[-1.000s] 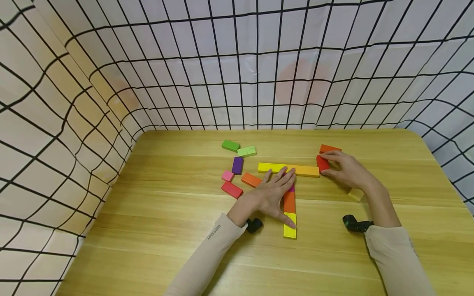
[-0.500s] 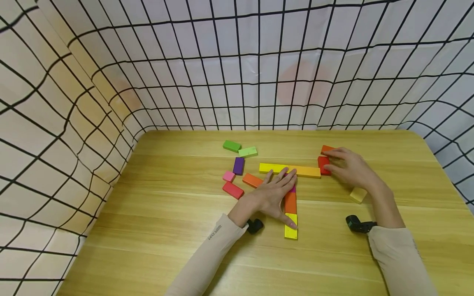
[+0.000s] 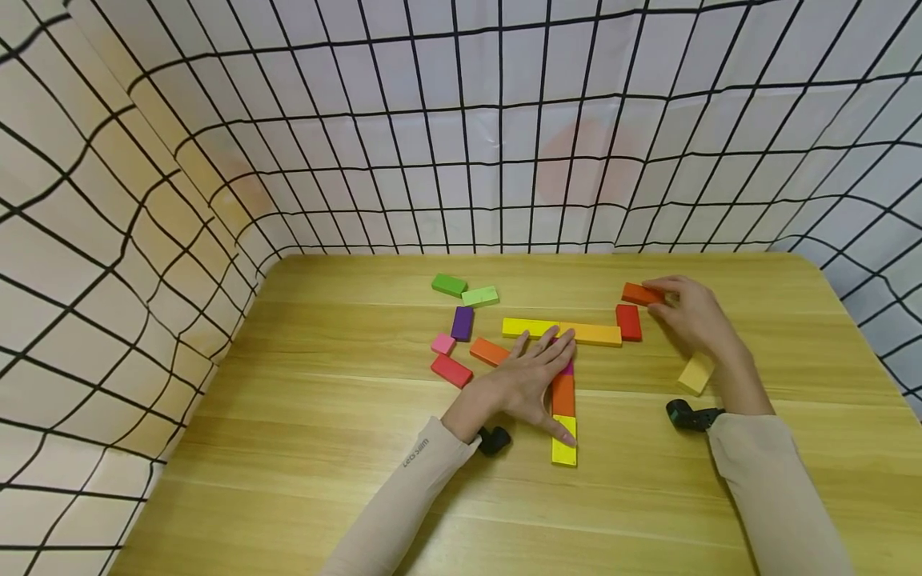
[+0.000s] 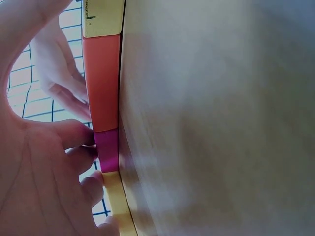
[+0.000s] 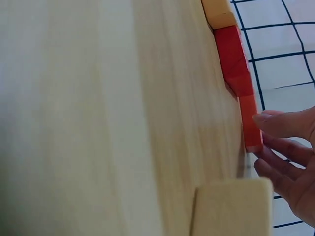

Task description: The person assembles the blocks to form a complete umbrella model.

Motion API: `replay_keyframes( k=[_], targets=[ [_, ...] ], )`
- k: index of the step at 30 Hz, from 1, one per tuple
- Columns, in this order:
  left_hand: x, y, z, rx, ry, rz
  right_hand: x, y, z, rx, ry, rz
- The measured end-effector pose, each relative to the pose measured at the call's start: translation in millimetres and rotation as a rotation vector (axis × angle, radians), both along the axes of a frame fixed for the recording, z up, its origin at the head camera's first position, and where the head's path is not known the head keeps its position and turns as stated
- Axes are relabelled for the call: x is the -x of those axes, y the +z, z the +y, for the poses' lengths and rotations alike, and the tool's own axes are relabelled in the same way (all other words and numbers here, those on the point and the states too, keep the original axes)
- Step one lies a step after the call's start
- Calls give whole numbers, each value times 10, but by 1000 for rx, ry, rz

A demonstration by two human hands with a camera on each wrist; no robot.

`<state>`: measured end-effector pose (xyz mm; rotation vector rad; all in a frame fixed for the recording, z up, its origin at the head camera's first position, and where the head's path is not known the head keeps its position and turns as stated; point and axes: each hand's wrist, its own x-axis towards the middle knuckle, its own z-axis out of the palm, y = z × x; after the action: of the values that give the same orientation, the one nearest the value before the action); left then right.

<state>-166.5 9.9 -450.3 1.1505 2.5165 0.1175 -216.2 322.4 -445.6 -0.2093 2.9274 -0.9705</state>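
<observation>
My left hand [image 3: 529, 384] lies spread over a T of blocks, fingertips on the crossbar and thumb on the lowest yellow block [image 3: 564, 454]. The stem above it has an orange block [image 3: 563, 394] and a magenta block [image 4: 108, 151]. A yellow block [image 3: 529, 326] and a light orange block [image 3: 592, 334] make the crossbar. At the crossbar's right end stands a red block [image 3: 628, 323], untouched by either hand. Just beyond it, my right hand [image 3: 695, 316] pinches the right end of an orange-red block [image 3: 637, 294] between thumb and fingers.
A pale wooden block [image 3: 695, 374] sits beside my right wrist. Left of the T are a green block [image 3: 450, 285], a light green block [image 3: 480, 296], a purple block [image 3: 463, 324], a pink block [image 3: 442, 344], a red block [image 3: 451, 370] and an orange block [image 3: 488, 352]. Gridded cloth walls surround the table [image 3: 324, 464].
My right hand has let go of the red block, now flat against the crossbar's end, and has moved back to the orange-red block. My left hand has stayed in place.
</observation>
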Motion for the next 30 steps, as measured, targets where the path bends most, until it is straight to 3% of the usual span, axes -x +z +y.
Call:
replay_keyframes(
  k=[19,30],
  targets=[
    [-9,-2,13,-5,0,-1,58,-78,25,95,-24,5],
    [0,-7,-6,-11,-2,-2,229,43,-157,86,-52,-28]
  ],
)
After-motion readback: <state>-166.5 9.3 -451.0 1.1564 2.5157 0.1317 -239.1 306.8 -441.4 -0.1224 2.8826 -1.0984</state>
